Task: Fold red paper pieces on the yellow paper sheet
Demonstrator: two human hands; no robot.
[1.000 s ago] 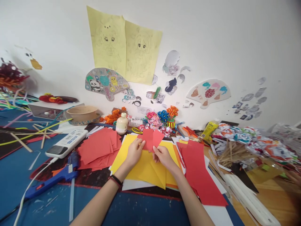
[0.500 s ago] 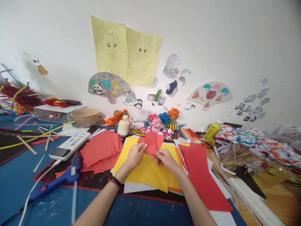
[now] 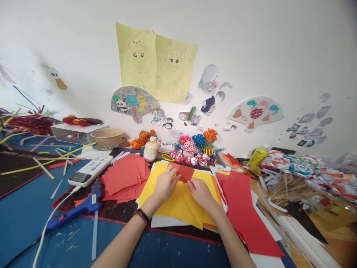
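A small piece of red paper (image 3: 185,172) is held between my two hands, above yellow sheets (image 3: 178,203). My left hand (image 3: 166,183) is closed on its left side, fingers bent over the top. At the lower right corner, my right hand (image 3: 200,190) pinches the paper between thumb and fingers. Part of the piece is hidden behind the left fingers. To the left lies a loose pile of red paper squares (image 3: 122,176). Larger red sheets (image 3: 242,204) lie to the right of the yellow ones.
A blue glue gun (image 3: 80,212) and a white power strip (image 3: 90,171) with a cable lie at left. A cream bottle (image 3: 151,149) and pipe-cleaner flowers (image 3: 199,141) stand at the back. Wrapped bundles on sticks (image 3: 290,186) and white strips (image 3: 304,238) lie at right.
Two overlapping red pieces showed upright before; now the red paper is tilted lower and looks like one piece. My left hand has moved up over its top edge. The view has shifted slightly left.
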